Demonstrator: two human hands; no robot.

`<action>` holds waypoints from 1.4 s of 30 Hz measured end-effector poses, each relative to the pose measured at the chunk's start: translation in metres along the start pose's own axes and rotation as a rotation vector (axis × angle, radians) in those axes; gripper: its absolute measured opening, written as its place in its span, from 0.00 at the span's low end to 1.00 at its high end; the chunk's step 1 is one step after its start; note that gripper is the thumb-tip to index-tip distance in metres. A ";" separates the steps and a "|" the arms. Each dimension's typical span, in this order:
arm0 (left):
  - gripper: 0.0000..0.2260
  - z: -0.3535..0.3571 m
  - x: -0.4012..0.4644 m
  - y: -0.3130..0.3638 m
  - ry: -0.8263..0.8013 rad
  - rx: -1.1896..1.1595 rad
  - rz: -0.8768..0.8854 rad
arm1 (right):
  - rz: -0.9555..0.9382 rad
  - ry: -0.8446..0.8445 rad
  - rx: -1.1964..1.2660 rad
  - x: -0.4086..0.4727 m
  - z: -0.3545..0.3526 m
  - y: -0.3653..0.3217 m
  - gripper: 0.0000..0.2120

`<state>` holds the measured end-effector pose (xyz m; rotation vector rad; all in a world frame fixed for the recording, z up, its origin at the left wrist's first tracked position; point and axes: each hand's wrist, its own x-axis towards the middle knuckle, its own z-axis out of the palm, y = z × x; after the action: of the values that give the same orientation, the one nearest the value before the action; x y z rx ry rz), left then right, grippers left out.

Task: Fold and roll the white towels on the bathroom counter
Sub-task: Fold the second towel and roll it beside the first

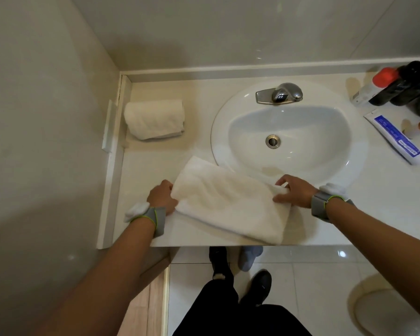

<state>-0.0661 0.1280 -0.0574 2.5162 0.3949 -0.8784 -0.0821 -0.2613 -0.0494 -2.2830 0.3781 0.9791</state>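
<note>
Left hand (162,198) and right hand (294,191) each pinch an end of the flat towel (228,202), probably tensioning it for rolling; each grip looks clamped.

- so from my feed the sink (289,132) sits in the middle of the counter (155,161); faucet (280,93) behind the basin, by the back wall
- rolled towel (154,118) is tucked in the back left corner
- flat towel (228,202) lies at the front edge, its far corner overlapping the sink rim; my left hand (161,197) is at its left end, right hand (295,191) on its right end
- bottles (383,86) back right; toothpaste tube (393,137) just in front of them
</note>
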 end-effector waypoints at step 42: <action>0.21 0.091 -0.126 -0.044 0.019 -0.471 0.064 | -0.611 0.129 -0.731 -0.075 0.192 -0.041 0.38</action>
<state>-0.2266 0.1059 -0.0539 2.0915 0.4637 -0.6462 -0.2197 -0.1052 -0.0799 -2.8276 -0.7163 0.7046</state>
